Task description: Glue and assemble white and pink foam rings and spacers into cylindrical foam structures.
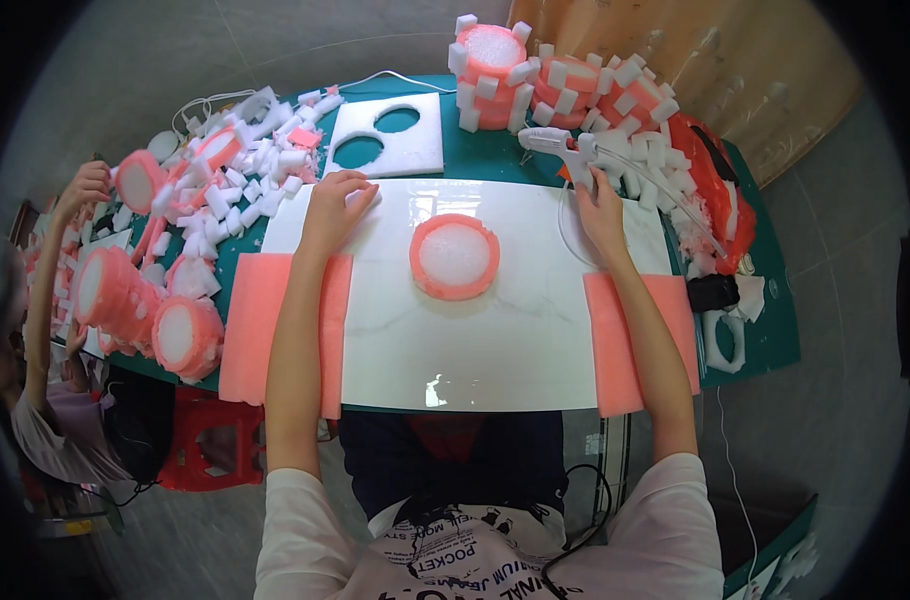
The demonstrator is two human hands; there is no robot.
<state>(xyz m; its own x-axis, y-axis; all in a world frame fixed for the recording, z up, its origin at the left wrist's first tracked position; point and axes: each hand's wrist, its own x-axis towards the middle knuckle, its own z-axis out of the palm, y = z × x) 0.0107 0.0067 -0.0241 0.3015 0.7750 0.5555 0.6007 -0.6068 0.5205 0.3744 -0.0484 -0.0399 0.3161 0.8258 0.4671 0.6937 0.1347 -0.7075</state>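
Note:
My right hand (602,215) is wrapped round the handle of a white glue gun (555,143), which points left over the far right of a glossy white board (395,330). Over the board's far left edge, my left hand (337,212) has bent fingers, with a small pale piece, apparently a white foam block (372,195), between thumb and fingers. On the board between my arms sits a round foam piece (455,257) with a pink rim and a white top. Neither hand touches it.
Pink foam sheets (250,330) lie under both forearms. Loose white foam blocks (230,200) are heaped at the left. Behind stand a white foam sheet with two holes (430,150) and block-studded pink cylinders (495,85). A co-worker's hand (87,185) is at far left.

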